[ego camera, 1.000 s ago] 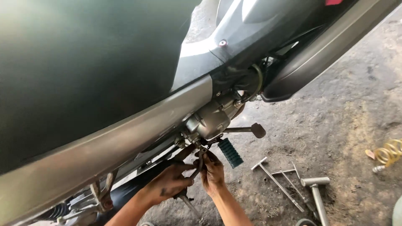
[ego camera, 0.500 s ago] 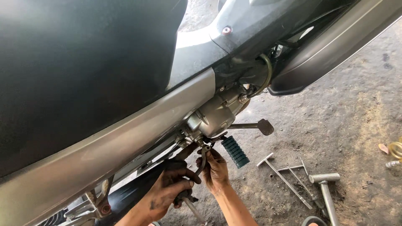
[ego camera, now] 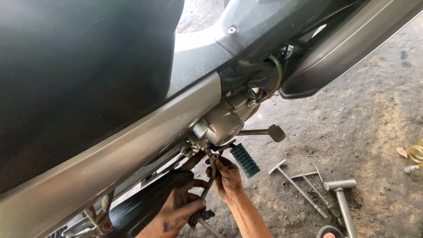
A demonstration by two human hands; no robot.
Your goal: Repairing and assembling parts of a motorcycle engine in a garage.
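Note:
I look down past a motorbike's dark seat and grey side panel (ego camera: 132, 145) at its engine case (ego camera: 220, 121). My left hand (ego camera: 176, 209) is closed around the handles of a pair of pliers (ego camera: 207, 185), whose jaws reach up under the engine near the footrest mount. My right hand (ego camera: 228, 176) is beside the pliers' jaws, fingers curled against a part under the engine. A green ribbed rubber footrest (ego camera: 245, 159) sticks out just right of my right hand. What the jaws grip is hidden.
A brake pedal (ego camera: 269, 131) juts right from the engine. On the dirty concrete floor lie two T-handle wrenches (ego camera: 299, 187) and a metal hammer (ego camera: 341, 194). A coiled yellow hose (ego camera: 415, 153) sits at the far right edge. The black exhaust (ego camera: 145, 205) runs under my left hand.
The view has shifted so the bike sits a little higher in the frame. Both hands stay under the engine, the left one gripping the pliers slightly lower than before.

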